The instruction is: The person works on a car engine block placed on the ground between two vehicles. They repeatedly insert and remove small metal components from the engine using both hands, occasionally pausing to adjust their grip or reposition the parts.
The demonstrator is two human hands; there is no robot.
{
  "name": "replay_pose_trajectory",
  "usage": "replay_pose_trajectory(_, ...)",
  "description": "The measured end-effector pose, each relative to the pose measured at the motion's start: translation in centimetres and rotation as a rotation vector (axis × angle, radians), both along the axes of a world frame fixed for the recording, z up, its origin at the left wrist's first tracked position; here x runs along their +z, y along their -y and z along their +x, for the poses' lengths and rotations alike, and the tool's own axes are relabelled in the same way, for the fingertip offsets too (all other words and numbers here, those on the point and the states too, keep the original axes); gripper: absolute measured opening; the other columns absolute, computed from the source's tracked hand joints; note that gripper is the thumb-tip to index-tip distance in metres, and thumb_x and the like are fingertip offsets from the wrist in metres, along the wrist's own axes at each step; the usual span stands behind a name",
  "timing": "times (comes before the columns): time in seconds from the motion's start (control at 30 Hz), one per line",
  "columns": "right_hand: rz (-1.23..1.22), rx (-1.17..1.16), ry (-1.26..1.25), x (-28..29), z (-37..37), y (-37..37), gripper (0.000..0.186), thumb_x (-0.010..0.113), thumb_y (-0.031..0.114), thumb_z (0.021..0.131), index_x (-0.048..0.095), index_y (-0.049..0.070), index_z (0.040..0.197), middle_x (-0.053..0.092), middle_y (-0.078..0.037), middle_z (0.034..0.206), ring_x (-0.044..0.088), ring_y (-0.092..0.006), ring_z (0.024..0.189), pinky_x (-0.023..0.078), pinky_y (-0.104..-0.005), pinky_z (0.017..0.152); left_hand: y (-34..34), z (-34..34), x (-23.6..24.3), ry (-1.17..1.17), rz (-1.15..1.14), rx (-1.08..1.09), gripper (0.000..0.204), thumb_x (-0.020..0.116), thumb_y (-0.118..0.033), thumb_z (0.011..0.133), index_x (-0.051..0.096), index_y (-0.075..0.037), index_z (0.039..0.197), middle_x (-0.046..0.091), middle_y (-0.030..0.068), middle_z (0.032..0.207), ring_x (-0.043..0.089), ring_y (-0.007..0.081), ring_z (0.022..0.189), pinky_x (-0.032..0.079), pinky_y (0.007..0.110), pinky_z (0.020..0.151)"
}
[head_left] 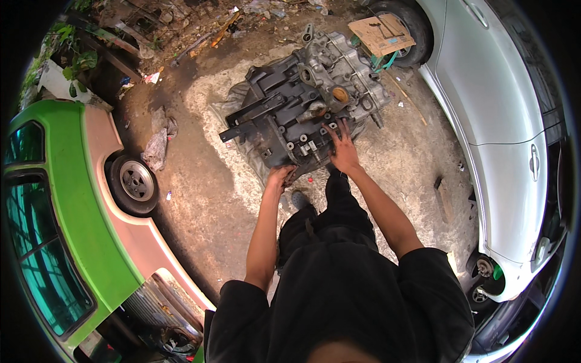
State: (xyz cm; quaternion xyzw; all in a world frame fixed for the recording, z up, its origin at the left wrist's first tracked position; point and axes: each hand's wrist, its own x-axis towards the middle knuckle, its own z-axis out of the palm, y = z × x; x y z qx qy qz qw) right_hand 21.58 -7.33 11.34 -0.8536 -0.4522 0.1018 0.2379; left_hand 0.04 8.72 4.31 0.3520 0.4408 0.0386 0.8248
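Engine: a bulky, grimy metal engine point(290, 103) lies on the ground directly in front of the person, spread wide; a black section toward the left, dull silver castings toward the right, and a round brown opening point(339, 95) among the castings.
Under it: a dark, rumpled sheet point(254, 166), its edge showing at the left, over pale, stained concrete point(417, 151).
Left hand: the left hand point(280, 176) is at the engine's near left corner, fingers bent against the edge; cannot tell whether they are clamped on it.
Right hand: the right hand point(344, 151) lies on the near side of the engine, fingers spread apart and reaching forward over the dark surface.
Person: dark short-sleeved top point(345, 296), dark trousers point(351, 212), standing close to the engine; a grey shoe point(299, 199) shows below the left hand's side.
Small find: a red dot-like object point(310, 179) on the ground between the hands.
Beyond, right: a flat piece of cardboard point(378, 34) atop a green stool point(382, 62), beside a silver car point(496, 103).
Left flank: a green and pinkish vehicle point(72, 163), with a crumpled sack point(157, 142) near its wheel point(134, 183).
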Motion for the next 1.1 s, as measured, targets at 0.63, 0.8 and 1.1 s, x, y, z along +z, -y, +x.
replay_pose_trajectory(0.63,-0.017,-0.003,-0.019,0.1,0.1,0.0,0.096,0.071,0.005,0.075,0.031,0.036,0.157,0.015,-0.010,0.168,0.009,-0.0395,0.157,0.033,-0.0495,0.124,1.1,-0.6,0.4,-0.047,0.073,0.075,0.015,0.072,-0.011,0.088,0.069,0.001,0.097,0.069,0.0100,0.083,0.058,0.0142,0.057,0.039,0.026,0.044)
replay_pose_trajectory(0.8,-0.005,0.003,-0.033,0.1,-0.1,0.1,0.096,0.071,0.003,0.075,0.032,0.035,0.157,0.016,-0.011,0.168,0.012,-0.0410,0.156,0.033,-0.0502,0.123,0.8,0.7,1.9,0.012,0.240,0.087,0.015,0.072,-0.010,0.087,0.070,0.004,0.093,0.067,0.0077,0.072,0.056,0.0139,0.053,0.043,0.029,0.048)
replay_pose_trajectory(1.1,0.018,0.006,-0.037,0.0,0.0,0.0,0.095,0.071,0.002,0.075,0.035,0.034,0.157,0.017,-0.013,0.167,0.012,-0.0427,0.155,0.034,-0.0505,0.122,-0.4,0.0,1.4,-0.023,0.288,-0.098,0.024,0.072,-0.012,0.086,0.072,0.010,0.096,0.067,0.0086,0.070,0.056,0.0137,0.053,0.041,0.029,0.049)
